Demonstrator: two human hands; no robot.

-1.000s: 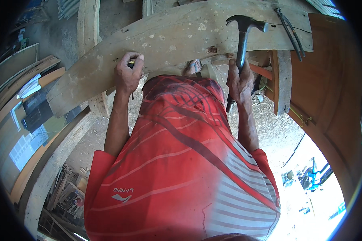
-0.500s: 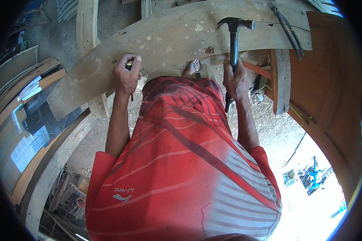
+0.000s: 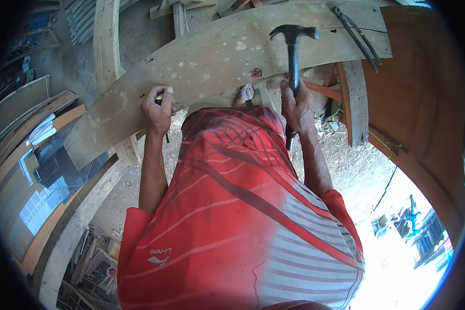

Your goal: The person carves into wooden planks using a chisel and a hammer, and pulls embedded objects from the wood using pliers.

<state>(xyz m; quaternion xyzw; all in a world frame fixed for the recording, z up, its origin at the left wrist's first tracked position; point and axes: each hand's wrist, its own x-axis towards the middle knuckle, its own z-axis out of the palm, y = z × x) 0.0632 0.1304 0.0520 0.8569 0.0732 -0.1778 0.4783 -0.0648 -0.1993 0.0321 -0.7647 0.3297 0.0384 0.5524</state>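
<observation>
My right hand (image 3: 298, 107) is wrapped round the handle of a claw hammer (image 3: 293, 59). The hammer's dark head is raised over the long, curved wooden plank (image 3: 201, 64), and the handle's lower end sticks out below my fist. My left hand (image 3: 157, 114), at the plank's near edge, is closed round a slim tool (image 3: 158, 98) with a black and yellow end. A thin dark tip shows below that fist; the rest is hidden, so its kind is unclear. A pair of pincers (image 3: 355, 39) lies open at the plank's right end.
A wooden post (image 3: 107, 46) rises beyond the plank at left. On the left, a board (image 3: 15, 175) bears papers and dark sheets. Scrap wood (image 3: 95, 258) is piled at lower left. A large brown wooden panel (image 3: 416, 82) stands at right, beside a short upright timber (image 3: 357, 103).
The view has shifted slightly. My left hand sits a little lower in the picture, and the hammer appears slightly further left. Both hands keep their grips.
</observation>
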